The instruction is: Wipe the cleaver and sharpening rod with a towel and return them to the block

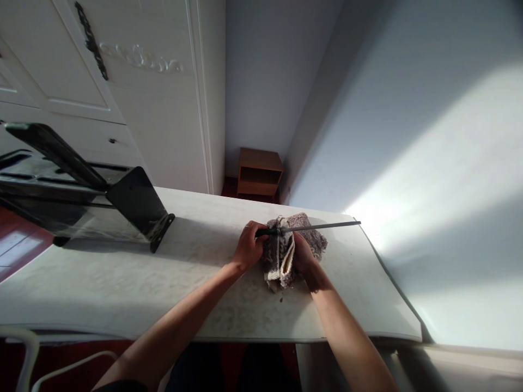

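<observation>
My left hand (pixel 249 246) is closed around the black handle of a knife (pixel 322 226), above the white tabletop. Its long, dark blade points right and looks very narrow from here, as if seen edge-on. Beneath and around the handle end of the blade is a bunched grey-brown towel (pixel 274 257) with pale patterned bands. My right hand (pixel 303 253) grips the towel from the right, below the blade. Its fingers are mostly hidden in the folds. A loose flap of towel rests on the table behind that hand.
A black rack (pixel 137 204) with slots and a clear panel stands on the left of the white table (pixel 196 234). White cabinets (pixel 163 125) rise behind it. A small wooden stand (pixel 259 170) sits beyond the far edge, and a wall (pixel 408 190) borders the right end.
</observation>
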Available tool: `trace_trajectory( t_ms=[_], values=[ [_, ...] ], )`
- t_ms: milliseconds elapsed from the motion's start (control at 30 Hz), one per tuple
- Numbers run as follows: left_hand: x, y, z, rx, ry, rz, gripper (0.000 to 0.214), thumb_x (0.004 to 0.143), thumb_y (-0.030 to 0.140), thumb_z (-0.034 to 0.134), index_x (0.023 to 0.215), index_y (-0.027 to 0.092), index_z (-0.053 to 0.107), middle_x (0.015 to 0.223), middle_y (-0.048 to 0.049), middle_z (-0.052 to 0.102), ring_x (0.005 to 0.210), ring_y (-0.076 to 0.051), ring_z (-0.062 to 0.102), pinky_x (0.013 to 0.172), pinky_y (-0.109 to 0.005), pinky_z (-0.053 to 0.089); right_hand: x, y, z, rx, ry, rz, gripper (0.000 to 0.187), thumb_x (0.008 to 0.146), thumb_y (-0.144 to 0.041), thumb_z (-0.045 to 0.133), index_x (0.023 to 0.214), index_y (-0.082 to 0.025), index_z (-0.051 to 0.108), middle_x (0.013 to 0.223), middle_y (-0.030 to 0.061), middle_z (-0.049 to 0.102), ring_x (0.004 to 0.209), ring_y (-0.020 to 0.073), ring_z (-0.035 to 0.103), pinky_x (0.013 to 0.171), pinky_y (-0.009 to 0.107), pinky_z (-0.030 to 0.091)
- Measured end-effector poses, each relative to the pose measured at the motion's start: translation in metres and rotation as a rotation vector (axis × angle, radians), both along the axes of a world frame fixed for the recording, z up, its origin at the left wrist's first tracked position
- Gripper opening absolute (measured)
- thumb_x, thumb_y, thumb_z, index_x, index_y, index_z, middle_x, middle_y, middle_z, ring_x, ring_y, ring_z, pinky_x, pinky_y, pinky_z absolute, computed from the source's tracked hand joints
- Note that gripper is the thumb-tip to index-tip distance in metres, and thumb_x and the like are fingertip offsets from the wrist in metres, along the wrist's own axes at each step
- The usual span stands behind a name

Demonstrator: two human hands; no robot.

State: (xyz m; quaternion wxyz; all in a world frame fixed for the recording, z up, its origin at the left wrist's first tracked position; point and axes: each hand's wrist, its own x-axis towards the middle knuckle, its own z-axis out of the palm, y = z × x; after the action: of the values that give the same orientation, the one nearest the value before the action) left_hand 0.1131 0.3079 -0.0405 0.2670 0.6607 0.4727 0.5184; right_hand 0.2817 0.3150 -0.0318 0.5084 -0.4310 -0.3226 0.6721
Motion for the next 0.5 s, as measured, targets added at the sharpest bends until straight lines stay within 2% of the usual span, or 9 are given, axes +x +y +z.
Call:
trace_trajectory(
  t_ms=[100, 267, 367, 500],
  values=[
    [0.0005, 0.0001, 0.0009, -0.046, -0.039, 0.032, 0.016, 0.079, 0.012, 0.054, 0.094, 0.015, 0.059, 0.096, -0.0058, 0.059, 0.092, -0.018, 0.054, 0.084, -0.032, 0.043, -0.0007, 0.0001, 0.0019, 0.002, 0.034, 0.035, 0.030, 0.064, -0.041, 0.076, 0.072, -0.016, 0.063, 0.067, 0.0002, 0.060, 0.062, 0.0139, 0.050, 0.062, 0.028, 0.044],
    [-0.0010, 0.0035, 0.0034, -0.349, -0.244, -0.040, 0.021, 0.083, 0.031, 0.055, 0.095, 0.015, 0.060, 0.085, -0.0030, 0.059, 0.079, -0.015, 0.053, 0.074, -0.027, 0.041, -0.0006, 0.0001, 0.0022, 0.012, 0.055, 0.113, 0.026, 0.071, -0.040, 0.070, 0.075, -0.016, 0.063, 0.073, 0.0015, 0.064, 0.067, 0.0152, 0.054, 0.069, 0.029, 0.047],
    [-0.0012, 0.0067, 0.0031, -0.437, -0.424, -0.143, 0.029, 0.083, 0.041, 0.056, 0.091, 0.014, 0.059, 0.075, -0.0006, 0.053, 0.070, -0.012, 0.047, 0.065, -0.024, 0.037, 0.0010, 0.0008, 0.0001, 0.009, -0.017, 0.042, 0.030, 0.067, -0.045, 0.069, 0.075, -0.017, 0.062, 0.075, 0.0024, 0.065, 0.074, 0.0188, 0.057, 0.073, 0.032, 0.048],
    [0.0010, 0.0058, 0.0048, -0.518, -0.666, -0.255, 0.038, 0.078, 0.047, 0.063, 0.092, 0.013, 0.056, 0.078, -0.0011, 0.052, 0.067, -0.010, 0.045, 0.060, -0.022, 0.036, 0.0026, 0.0011, 0.0001, 0.056, -0.138, -0.055, 0.029, 0.065, -0.044, 0.069, 0.075, -0.018, 0.060, 0.073, 0.0011, 0.064, 0.074, 0.0192, 0.058, 0.074, 0.033, 0.048]
  ],
)
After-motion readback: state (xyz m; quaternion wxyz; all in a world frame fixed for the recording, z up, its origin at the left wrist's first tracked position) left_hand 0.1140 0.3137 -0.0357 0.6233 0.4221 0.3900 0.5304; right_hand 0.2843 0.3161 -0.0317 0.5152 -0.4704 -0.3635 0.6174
